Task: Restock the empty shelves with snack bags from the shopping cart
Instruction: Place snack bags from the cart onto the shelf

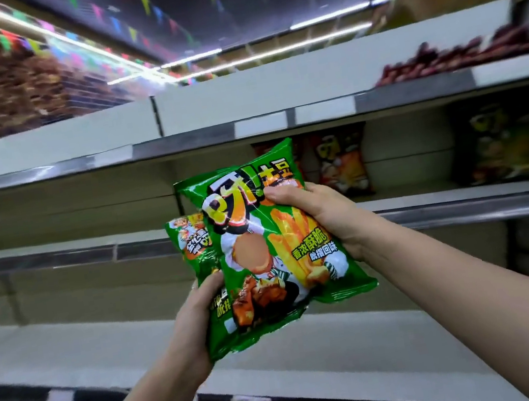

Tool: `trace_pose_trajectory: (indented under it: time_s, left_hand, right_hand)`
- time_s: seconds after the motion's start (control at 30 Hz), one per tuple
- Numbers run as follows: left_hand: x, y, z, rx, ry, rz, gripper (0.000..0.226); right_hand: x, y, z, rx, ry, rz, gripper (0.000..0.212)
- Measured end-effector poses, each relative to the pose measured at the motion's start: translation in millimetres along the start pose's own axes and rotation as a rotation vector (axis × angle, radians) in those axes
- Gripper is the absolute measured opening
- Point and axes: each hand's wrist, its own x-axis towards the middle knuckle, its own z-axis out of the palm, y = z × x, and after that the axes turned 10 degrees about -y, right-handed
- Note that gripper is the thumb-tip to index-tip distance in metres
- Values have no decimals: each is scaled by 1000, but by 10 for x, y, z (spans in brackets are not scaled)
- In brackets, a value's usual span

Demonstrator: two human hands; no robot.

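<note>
The right hand grips the front green snack bag; the left hand holds what seems a second green bag behind it.

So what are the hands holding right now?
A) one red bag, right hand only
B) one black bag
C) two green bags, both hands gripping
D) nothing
C: the right hand grips the front green bag near its top, and the left hand holds the rear green bag from below.
</note>
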Motion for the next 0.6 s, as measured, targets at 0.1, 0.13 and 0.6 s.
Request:
trace_pose_trajectory:
  time_s: [0.1,0.13,0.6]
  left_hand:
    - [152,-85,290,4,-88,-9,62]
    - [209,-115,375,1,-120,-21,62]
    - [805,-214,1294,-23,-303,-64,50]
  right_hand:
    - [-236,-83,-207,-36,123,3,72]
    - [-303,-104,-278,-40,157,3,71]
    - [-730,-470,-1222,12,339,37,35]
